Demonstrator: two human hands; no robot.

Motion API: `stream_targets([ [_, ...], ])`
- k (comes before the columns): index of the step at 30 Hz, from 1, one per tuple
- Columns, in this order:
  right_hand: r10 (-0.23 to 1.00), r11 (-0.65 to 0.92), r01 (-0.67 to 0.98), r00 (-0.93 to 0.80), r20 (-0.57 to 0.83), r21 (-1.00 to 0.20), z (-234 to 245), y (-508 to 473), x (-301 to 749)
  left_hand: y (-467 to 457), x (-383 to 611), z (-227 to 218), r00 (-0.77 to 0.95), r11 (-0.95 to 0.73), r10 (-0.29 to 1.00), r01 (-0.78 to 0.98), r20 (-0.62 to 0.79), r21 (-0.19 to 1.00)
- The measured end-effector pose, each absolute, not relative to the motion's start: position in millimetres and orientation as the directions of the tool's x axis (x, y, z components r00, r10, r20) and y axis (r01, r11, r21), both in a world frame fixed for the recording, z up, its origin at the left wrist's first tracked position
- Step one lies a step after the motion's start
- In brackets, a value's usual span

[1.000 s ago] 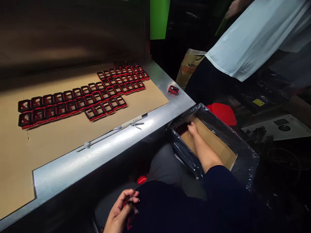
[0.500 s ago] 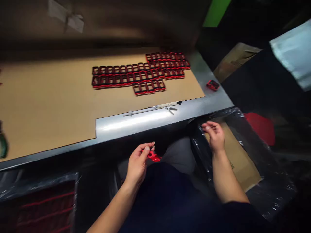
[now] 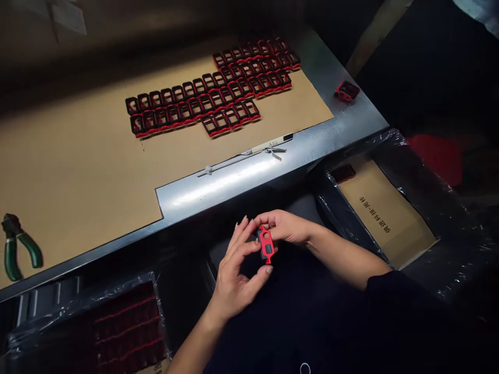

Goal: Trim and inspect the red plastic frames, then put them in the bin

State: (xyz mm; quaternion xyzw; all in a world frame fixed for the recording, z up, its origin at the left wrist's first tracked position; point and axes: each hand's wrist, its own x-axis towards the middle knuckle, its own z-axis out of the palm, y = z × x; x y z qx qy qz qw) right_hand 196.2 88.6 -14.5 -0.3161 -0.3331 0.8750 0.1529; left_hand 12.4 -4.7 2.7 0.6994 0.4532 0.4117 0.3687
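In front of my body I hold a small red-and-black plastic frame (image 3: 267,246) on end, its red face with a round hole and a dark rectangular insert towards me. My right hand (image 3: 281,227) pinches the upper end. My left hand (image 3: 238,275) has its fingers against the left side and its thumb at the lower end. On the cardboard sheet (image 3: 78,161) stand rows of similar red-and-black frames (image 3: 195,107). One more such frame (image 3: 346,91) lies on the metal bench's right corner.
A knife-like tool with a white handle (image 3: 268,144) lies along the bench edge. Green-handled pliers (image 3: 19,246) rest at left. A plastic-lined box with a cardboard bottom (image 3: 384,215) holds a dark red part (image 3: 343,173). A lined box at lower left holds frames in rows (image 3: 128,327).
My right hand has come left from the lined box to the frame in my left hand. A dark red part now shows in that box. The view has shifted, bringing the pliers fully into sight.
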Motion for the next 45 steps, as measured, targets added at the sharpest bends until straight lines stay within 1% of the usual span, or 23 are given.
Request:
stream_targets([
  [2,0.491,-0.726,-0.086,-0.759,-0.428,-0.682,-12.0,84.4,189.9,-5.1,11.0,2.8,0.251,-0.266,0.948,0.295,0.194,0.918],
  [4,0.506,-0.72,-0.099,-0.752,-0.422,-0.687,-10.1,79.9,184.1,-5.2,11.3,2.1,0.231,-0.239,0.957,0.286,0.176,0.928],
  [6,0.539,-0.699,-0.106,-0.729,-0.423,-0.708,-8.0,76.6,181.8,-5.6,11.8,1.2,0.218,-0.248,0.957,0.271,0.191,0.93],
  [10,0.635,-0.603,-0.085,-0.653,-0.412,-0.793,-3.2,75.1,189.5,-8.1,9.7,-1.4,0.193,-0.248,0.959,0.221,0.207,0.943],
  [13,0.689,-0.581,-0.06,-0.567,-0.451,-0.812,-0.2,74.6,201.5,-11.9,5.9,-5.1,0.182,-0.24,0.962,0.225,0.201,0.944],
  [15,0.694,-0.585,-0.056,-0.551,-0.463,-0.809,2.1,72.2,208.7,-14.9,3.7,-8.3,0.181,-0.246,0.962,0.238,0.206,0.94],
  [22,0.612,-0.622,-0.074,-0.668,-0.424,-0.78,13.6,53.7,208.7,-18.3,4.7,-13.0,0.207,-0.253,0.959,0.316,0.193,0.915],
  [26,0.658,-0.584,-0.081,-0.63,-0.412,-0.808,12.6,47.7,198.9,-19.3,6.2,-10.4,0.245,-0.267,0.951,0.348,0.187,0.899],
  [28,0.679,-0.569,-0.07,-0.603,-0.419,-0.819,11.2,46.7,196.1,-20.3,6.3,-9.9,0.23,-0.2,0.964,0.309,0.131,0.93],
  [29,0.686,-0.562,-0.064,-0.592,-0.422,-0.824,10.7,46.5,195.6,-20.5,6.3,-10.3,0.188,-0.124,0.979,0.26,0.075,0.958],
  [31,0.698,-0.541,-0.043,-0.58,-0.42,-0.84,10.5,46.1,196.3,-19.7,6.4,-12.1,0.017,0.099,0.995,0.115,-0.102,0.988],
  [32,0.707,-0.52,-0.025,-0.574,-0.414,-0.854,10.8,45.8,197.2,-18.7,6.5,-13.2,-0.091,0.211,0.974,0.031,-0.208,0.977],
  [34,0.74,-0.434,0.03,-0.558,-0.375,-0.9,11.4,45.2,199.6,-15.8,6.8,-14.6,-0.26,0.36,0.89,-0.102,-0.374,0.928],
  [35,0.767,-0.36,0.061,-0.549,-0.332,-0.931,11.6,44.9,200.7,-14.4,7.1,-14.2,-0.298,0.398,0.857,-0.134,-0.42,0.908],
  [36,0.797,-0.27,0.087,-0.539,-0.273,-0.959,11.6,44.6,201.6,-13.2,7.4,-12.9,-0.298,0.418,0.845,-0.15,-0.444,0.896],
  [37,0.824,-0.174,0.102,-0.529,-0.202,-0.979,11.3,44.3,202.2,-12.5,7.7,-10.4,-0.265,0.424,0.851,-0.161,-0.453,0.891],
  [39,0.853,-0.015,0.1,-0.517,-0.065,-0.995,9.9,43.7,202.3,-12.2,8.7,-3.0,-0.146,0.424,0.88,-0.186,-0.452,0.886],
  [42,0.85,0.103,0.077,-0.525,0.047,-0.992,7.0,43.2,201.2,-12.7,10.6,10.0,0.029,0.434,0.899,-0.181,-0.436,0.883],
  [45,0.821,0.223,0.094,-0.554,0.135,-0.97,4.1,43.0,200.4,-10.5,13.7,18.8,0.088,0.444,0.895,-0.103,-0.437,0.89],
])
